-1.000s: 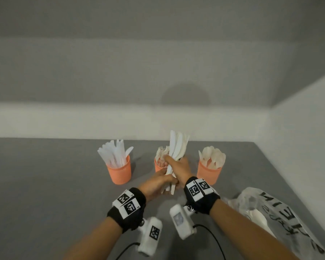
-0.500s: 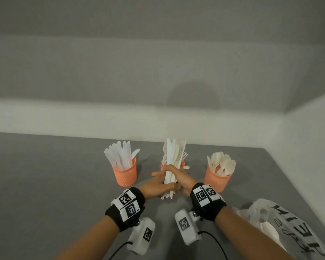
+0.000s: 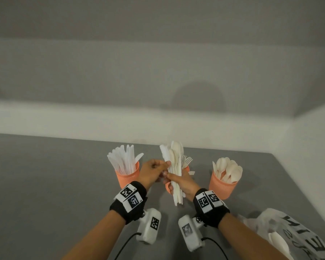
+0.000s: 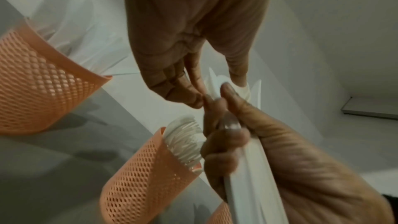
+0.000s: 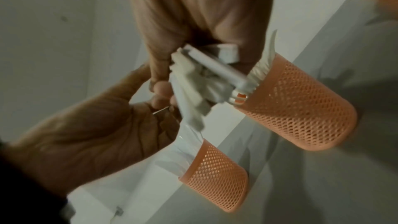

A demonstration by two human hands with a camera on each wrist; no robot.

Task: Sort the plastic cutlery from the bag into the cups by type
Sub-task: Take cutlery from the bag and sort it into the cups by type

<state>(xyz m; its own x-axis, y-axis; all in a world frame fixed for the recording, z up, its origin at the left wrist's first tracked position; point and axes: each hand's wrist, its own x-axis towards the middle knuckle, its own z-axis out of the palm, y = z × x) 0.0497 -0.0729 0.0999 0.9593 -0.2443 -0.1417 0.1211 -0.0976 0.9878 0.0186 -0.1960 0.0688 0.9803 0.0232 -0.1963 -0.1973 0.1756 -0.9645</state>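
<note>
My right hand (image 3: pixel 184 182) is wrapped around a mixed bundle of white cutlery (image 3: pixel 176 171), held upright in front of the middle cup (image 3: pixel 186 168), handles hanging below my fist. My left hand (image 3: pixel 154 173) has its thumb and forefinger pinched on the leftmost piece, a knife (image 3: pixel 164 152), at the edge of the bundle; the other fingers are curled in. A second ago that hand was lower, cupped against the handles beside my right; now it has come up to the side of the fan and the knife stands a little apart from the spoons behind it. I judge that I am peeling off one knife, and that it is bound for the left cup

Outward from the grip: the left cup (image 3: pixel 128 177) holds knives and sits just beside my left hand. The middle cup holds forks, mostly hidden behind the bundle, with tines showing to its right. The right cup (image 3: pixel 222 186) holds spoons and stands apart to the right. All three are orange mesh. The bag (image 3: pixel 293 233), clear with black lettering, lies crumpled at the near right, with at least one white piece visible inside, so the sorting is well along but not finished

Everything sits on a plain grey table (image 3: pixel 45 184) pushed into a corner, with a white band along the wall's foot and grey wall above; a round shadow falls on the wall behind the cups
</note>
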